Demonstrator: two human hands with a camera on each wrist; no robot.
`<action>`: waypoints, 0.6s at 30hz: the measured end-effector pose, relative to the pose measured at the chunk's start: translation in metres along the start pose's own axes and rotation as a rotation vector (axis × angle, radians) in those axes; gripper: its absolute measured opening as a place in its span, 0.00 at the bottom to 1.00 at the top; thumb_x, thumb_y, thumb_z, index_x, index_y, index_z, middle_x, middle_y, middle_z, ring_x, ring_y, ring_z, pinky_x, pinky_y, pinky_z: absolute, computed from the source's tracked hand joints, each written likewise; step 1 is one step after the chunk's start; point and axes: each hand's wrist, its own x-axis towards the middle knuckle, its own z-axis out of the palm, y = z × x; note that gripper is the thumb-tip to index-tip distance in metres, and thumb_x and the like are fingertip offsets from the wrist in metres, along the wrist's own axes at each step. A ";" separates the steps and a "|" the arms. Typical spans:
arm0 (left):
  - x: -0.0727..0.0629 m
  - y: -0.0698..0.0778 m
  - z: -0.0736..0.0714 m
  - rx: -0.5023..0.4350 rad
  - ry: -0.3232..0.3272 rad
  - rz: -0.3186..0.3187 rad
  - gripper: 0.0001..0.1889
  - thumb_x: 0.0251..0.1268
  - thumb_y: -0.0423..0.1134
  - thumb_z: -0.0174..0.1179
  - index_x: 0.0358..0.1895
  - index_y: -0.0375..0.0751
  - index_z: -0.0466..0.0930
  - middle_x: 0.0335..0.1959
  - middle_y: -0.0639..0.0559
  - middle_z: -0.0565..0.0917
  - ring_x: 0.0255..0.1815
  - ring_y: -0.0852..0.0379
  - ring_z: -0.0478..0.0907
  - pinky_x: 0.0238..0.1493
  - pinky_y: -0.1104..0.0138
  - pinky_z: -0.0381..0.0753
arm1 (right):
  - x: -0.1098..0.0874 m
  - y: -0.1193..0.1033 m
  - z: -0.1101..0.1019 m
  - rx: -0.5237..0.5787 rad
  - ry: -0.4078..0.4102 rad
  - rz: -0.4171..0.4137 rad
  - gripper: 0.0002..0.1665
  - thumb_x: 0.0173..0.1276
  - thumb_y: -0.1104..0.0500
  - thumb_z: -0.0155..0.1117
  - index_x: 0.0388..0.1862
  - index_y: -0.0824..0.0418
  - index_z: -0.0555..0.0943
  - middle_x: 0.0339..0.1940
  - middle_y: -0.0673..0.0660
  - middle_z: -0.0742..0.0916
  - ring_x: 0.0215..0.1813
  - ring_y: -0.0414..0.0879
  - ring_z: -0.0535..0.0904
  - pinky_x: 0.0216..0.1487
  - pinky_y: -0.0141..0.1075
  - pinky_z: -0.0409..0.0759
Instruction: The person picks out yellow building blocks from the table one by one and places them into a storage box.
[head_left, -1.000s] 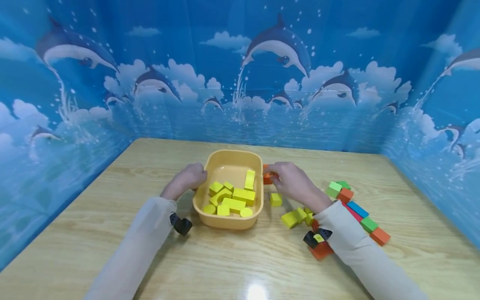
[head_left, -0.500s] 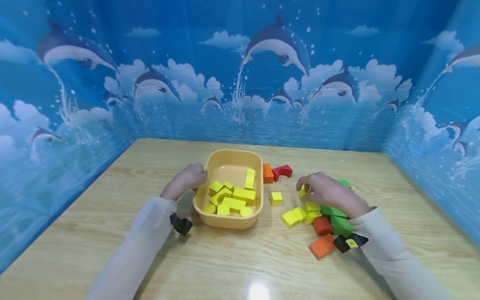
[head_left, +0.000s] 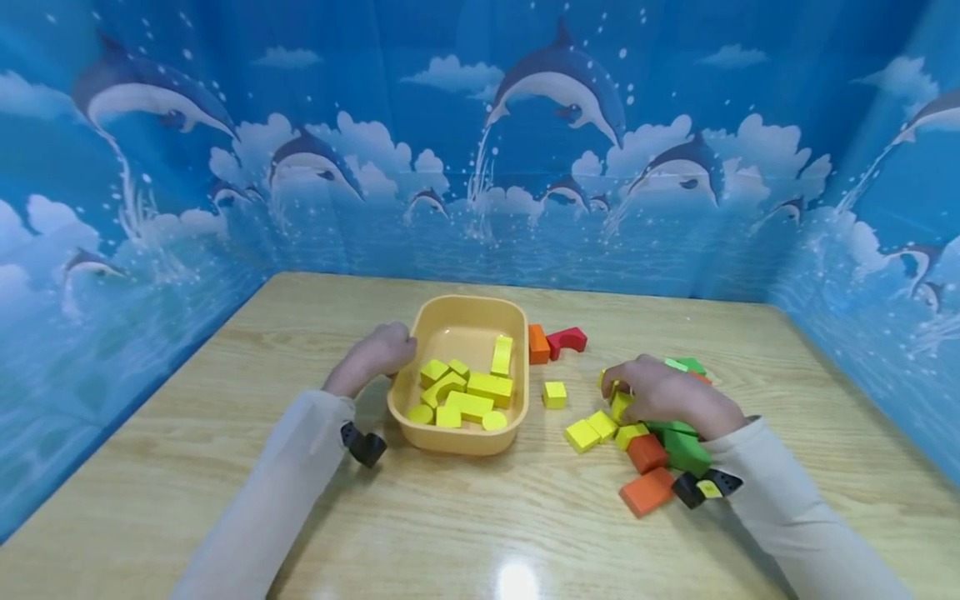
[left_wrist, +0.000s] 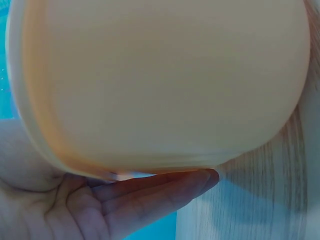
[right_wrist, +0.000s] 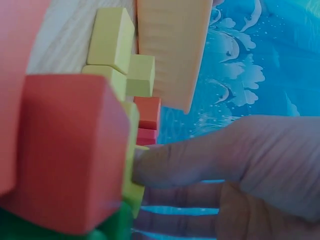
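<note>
My left hand [head_left: 378, 350] grips the left rim of a tan plastic tub [head_left: 459, 312]; the left wrist view has its fingers [left_wrist: 160, 195] lying along the tub's outer wall. Inside the tub lie several yellow toy blocks [head_left: 490, 389], among them a small arch and discs. At the right, my right hand [head_left: 667, 392] reaches into a pile of blocks and pinches a yellow block [head_left: 621, 405]. Its thumb [right_wrist: 175, 162] presses on yellow in the right wrist view, with the fingers behind. Another yellow block is partly hidden at the fingertips.
Beside the tub are an orange block [head_left: 537, 345], a red arch block [head_left: 567, 341] and a yellow cube [head_left: 554, 395]. Under and near the right hand are green blocks [head_left: 686, 454], a red block [head_left: 647, 453] and an orange-red block [head_left: 647, 492]. A dolphin-print curtain [head_left: 480, 167] surrounds the wooden table.
My right hand has moved from the red arch beside the tub rightward to the pile, letting go of the arch and taking hold of yellow. My left hand has stayed on the tub.
</note>
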 end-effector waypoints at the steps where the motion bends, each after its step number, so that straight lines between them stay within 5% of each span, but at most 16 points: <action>1: 0.000 0.000 0.000 0.002 0.000 0.004 0.14 0.77 0.38 0.37 0.39 0.33 0.70 0.26 0.45 0.71 0.24 0.54 0.68 0.32 0.62 0.74 | -0.001 0.000 -0.001 -0.001 0.013 -0.018 0.14 0.58 0.64 0.72 0.42 0.56 0.80 0.37 0.53 0.80 0.38 0.49 0.72 0.39 0.42 0.76; 5: 0.000 -0.001 -0.001 0.005 -0.002 0.012 0.14 0.77 0.37 0.37 0.37 0.33 0.69 0.25 0.46 0.70 0.22 0.55 0.67 0.30 0.63 0.72 | -0.001 -0.008 -0.010 0.008 0.082 -0.095 0.12 0.60 0.65 0.70 0.42 0.59 0.81 0.35 0.52 0.81 0.35 0.46 0.73 0.36 0.38 0.76; 11: 0.000 -0.003 -0.001 0.000 0.004 0.015 0.14 0.77 0.37 0.37 0.37 0.33 0.70 0.26 0.46 0.71 0.23 0.55 0.68 0.31 0.62 0.73 | 0.010 -0.040 -0.022 0.045 0.207 -0.148 0.13 0.63 0.68 0.66 0.47 0.61 0.81 0.45 0.56 0.85 0.39 0.47 0.78 0.41 0.39 0.81; 18: 0.000 -0.002 0.000 0.003 0.005 0.012 0.14 0.77 0.37 0.37 0.38 0.33 0.70 0.26 0.45 0.71 0.22 0.55 0.67 0.29 0.63 0.72 | 0.029 -0.077 -0.026 0.091 0.366 -0.309 0.15 0.64 0.69 0.65 0.50 0.60 0.80 0.47 0.57 0.85 0.40 0.46 0.79 0.38 0.38 0.79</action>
